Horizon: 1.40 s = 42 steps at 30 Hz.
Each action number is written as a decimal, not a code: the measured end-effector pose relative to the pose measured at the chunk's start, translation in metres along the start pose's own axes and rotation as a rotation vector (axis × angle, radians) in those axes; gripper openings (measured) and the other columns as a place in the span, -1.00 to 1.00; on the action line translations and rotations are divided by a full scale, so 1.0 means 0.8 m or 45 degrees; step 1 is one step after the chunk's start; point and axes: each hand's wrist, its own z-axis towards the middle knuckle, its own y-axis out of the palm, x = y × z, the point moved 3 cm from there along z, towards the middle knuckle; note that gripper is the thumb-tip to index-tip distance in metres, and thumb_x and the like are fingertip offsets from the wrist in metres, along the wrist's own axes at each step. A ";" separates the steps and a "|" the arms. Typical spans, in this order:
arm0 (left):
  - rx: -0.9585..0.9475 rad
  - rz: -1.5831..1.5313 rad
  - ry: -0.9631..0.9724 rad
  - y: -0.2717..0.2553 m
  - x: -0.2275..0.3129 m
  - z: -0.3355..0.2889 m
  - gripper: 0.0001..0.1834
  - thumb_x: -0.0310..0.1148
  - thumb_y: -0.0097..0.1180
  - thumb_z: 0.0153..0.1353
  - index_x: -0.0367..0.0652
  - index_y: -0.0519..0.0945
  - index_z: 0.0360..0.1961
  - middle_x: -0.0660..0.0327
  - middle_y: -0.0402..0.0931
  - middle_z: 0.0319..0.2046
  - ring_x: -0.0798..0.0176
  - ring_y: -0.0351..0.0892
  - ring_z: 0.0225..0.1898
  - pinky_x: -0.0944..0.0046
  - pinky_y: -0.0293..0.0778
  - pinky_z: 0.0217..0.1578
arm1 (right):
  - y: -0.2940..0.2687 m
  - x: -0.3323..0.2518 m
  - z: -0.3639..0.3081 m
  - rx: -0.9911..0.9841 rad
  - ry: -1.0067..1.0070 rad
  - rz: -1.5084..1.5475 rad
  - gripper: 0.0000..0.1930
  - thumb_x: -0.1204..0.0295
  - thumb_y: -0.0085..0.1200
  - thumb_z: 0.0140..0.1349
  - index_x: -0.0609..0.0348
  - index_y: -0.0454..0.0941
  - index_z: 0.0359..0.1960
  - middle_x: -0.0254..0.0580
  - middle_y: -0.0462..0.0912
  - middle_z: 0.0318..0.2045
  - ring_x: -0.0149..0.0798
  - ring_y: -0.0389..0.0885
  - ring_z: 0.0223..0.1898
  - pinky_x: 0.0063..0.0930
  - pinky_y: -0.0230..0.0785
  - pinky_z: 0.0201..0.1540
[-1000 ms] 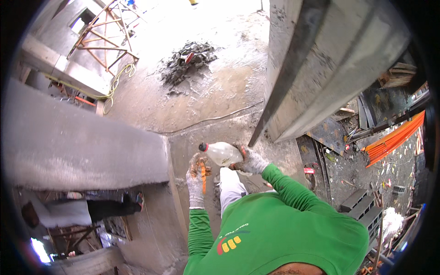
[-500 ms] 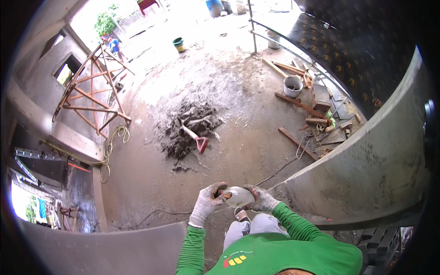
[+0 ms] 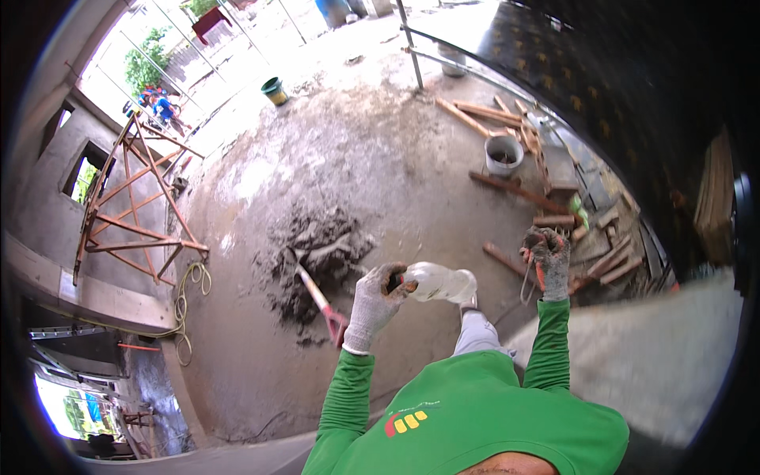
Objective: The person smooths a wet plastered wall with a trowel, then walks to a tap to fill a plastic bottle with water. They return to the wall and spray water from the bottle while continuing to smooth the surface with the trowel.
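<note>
My left hand (image 3: 378,305), in a pale knit glove with dirty fingers, is closed around one end of a clear plastic bottle (image 3: 439,283). The bottle lies roughly sideways, pointing to the right, with a bit of red and black showing by my fingers. Well apart from it, my right hand (image 3: 549,257) is raised on the right, gloved and muddy, its fingers curled together. Whether they pinch something small cannot be made out. Below and behind the left hand, a shovel (image 3: 315,291) with a red grip rests on a heap of wet mortar (image 3: 317,245).
A grey bucket (image 3: 503,156) stands at the right among timber offcuts (image 3: 609,257). At left are a rusty metal trestle (image 3: 142,202) and a coiled yellow hose (image 3: 184,309). A green-yellow bucket (image 3: 274,91) sits farther off. A person in blue (image 3: 162,108) is in the far left.
My right hand has left the bottle and moved up and right. The left hand still holds the bottle, now higher in view. The head view has turned somewhat.
</note>
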 end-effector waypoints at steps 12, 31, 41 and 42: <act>-0.131 -0.127 -0.111 0.105 -0.075 0.422 -0.57 -0.28 0.44 0.07 -0.24 0.64 -0.06 0.06 0.66 -0.33 0.20 0.68 -0.31 0.25 0.59 -0.22 | 0.208 0.036 0.394 -1.080 -0.186 -1.292 0.22 0.02 0.61 -0.36 0.12 0.19 0.42 0.10 0.40 0.28 0.04 0.41 0.29 -0.26 0.26 0.35; -0.342 -0.180 0.316 0.044 -0.292 1.206 -0.63 -0.31 0.35 0.16 -0.20 0.62 -0.02 -0.02 0.64 -0.27 0.00 0.68 -0.27 0.13 0.59 -0.25 | 0.463 0.101 1.073 -0.685 -0.297 -1.384 0.08 -0.01 0.56 -0.26 0.16 0.28 0.33 0.12 0.38 0.23 0.12 0.39 0.25 -0.13 0.33 0.27; -0.110 -0.089 -0.039 -0.070 -0.469 1.607 -0.67 -0.42 0.36 0.11 -0.26 0.64 -0.08 0.08 0.63 -0.36 0.17 0.67 -0.31 0.21 0.58 -0.24 | 0.708 0.184 1.515 -1.024 -0.306 -1.161 0.04 0.20 0.55 -0.21 -0.02 0.23 0.39 -0.02 0.46 0.19 0.06 0.49 0.17 -0.09 0.33 0.25; -0.063 -0.062 -0.062 -0.088 -0.479 1.642 -0.66 -0.43 0.37 0.11 -0.28 0.64 -0.08 0.08 0.63 -0.37 0.20 0.66 -0.31 0.22 0.58 -0.24 | 0.732 0.180 1.552 -1.038 -0.331 -1.124 0.04 0.23 0.54 -0.22 -0.02 0.23 0.39 -0.04 0.48 0.18 0.06 0.49 0.17 -0.09 0.33 0.25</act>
